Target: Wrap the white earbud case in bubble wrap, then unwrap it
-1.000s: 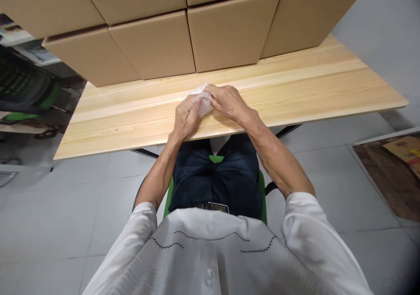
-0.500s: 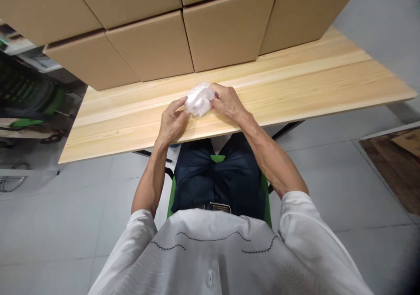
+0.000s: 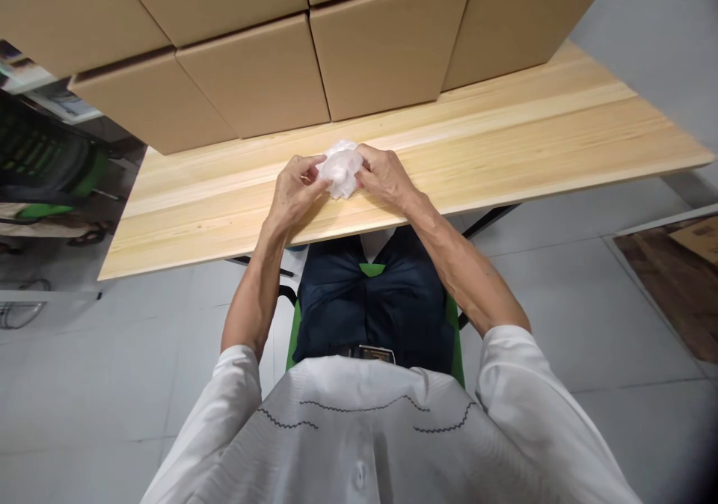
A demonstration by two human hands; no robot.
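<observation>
A crumpled, thin, translucent white plastic bag (image 3: 341, 171) rests on the wooden table (image 3: 224, 212) near its front edge; what lies inside it, if anything, cannot be made out. My left hand (image 3: 296, 188) pinches its left side, thumb and forefinger closed at the film. From the right, my right hand (image 3: 386, 178) grips the bag's edge between thumb and curled fingers. Both forearms reach over the table's front edge.
Large cardboard boxes (image 3: 258, 78) are stacked along the back of the table. A dark chair (image 3: 45, 152) stands on the left. At the right, brown cardboard (image 3: 673, 280) lies low by the floor. I sit on a green chair (image 3: 457, 339).
My left fingers have closed in on the bag's left side, drawing thumb and forefinger nearer together. The bag's folds have shifted and its top looks flatter. My right hand keeps its hold.
</observation>
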